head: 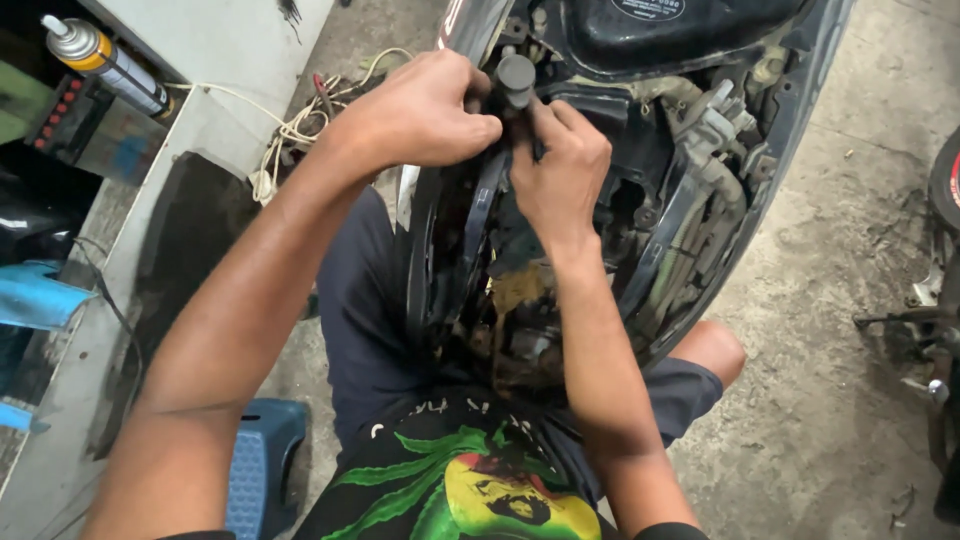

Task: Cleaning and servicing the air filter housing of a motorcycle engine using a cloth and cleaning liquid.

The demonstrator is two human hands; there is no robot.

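An opened scooter body [700, 200] stands in front of me, its dark frame, hoses and greasy engine parts exposed. My left hand [420, 110] is curled into a fist around a dark part at the top of the frame. My right hand [560, 170] grips just beside it, below a round black knob-like cap [516, 72] that sticks up between the two hands. What the fingers hold underneath is hidden. A black tank or cover [650, 30] sits above the hands.
A grey ledge [200, 130] runs along the left with a spray can [105, 62] and a tangle of pale wires [290, 130]. A blue plastic stool [260, 470] is under me. Concrete floor [830, 330] lies to the right, with another vehicle's parts [935, 330] at the edge.
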